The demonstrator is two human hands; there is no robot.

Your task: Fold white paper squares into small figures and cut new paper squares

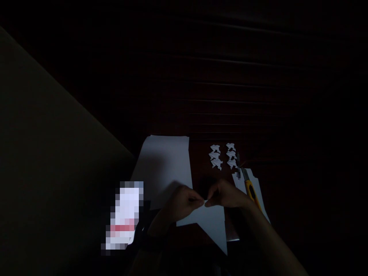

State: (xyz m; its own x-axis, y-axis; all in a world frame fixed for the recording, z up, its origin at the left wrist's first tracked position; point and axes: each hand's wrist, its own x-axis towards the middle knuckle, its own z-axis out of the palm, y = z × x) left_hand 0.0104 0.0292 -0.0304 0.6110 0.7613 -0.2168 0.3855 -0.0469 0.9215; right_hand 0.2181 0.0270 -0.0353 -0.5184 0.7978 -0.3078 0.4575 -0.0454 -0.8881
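Observation:
Low in the dim head view, my left hand [184, 202] and my right hand [227, 194] meet fingertip to fingertip. Both are closed in a pinch on the upper edge of a white sheet of paper [211, 222]. The paper has angled outlines, with one point hanging down toward the front. Fingers cover part of its top edge. Beyond my hands, several small folded white paper figures [215, 155] lie in two columns. A larger white sheet [169, 161] spreads out behind my left hand.
A yellow utility knife [252, 193] lies on white paper [260, 188] at the right, near a dark slender tool [238, 165]. A bright pixelated screen [125, 211] glows at the left. A pale wall [43, 153] slopes along the left side.

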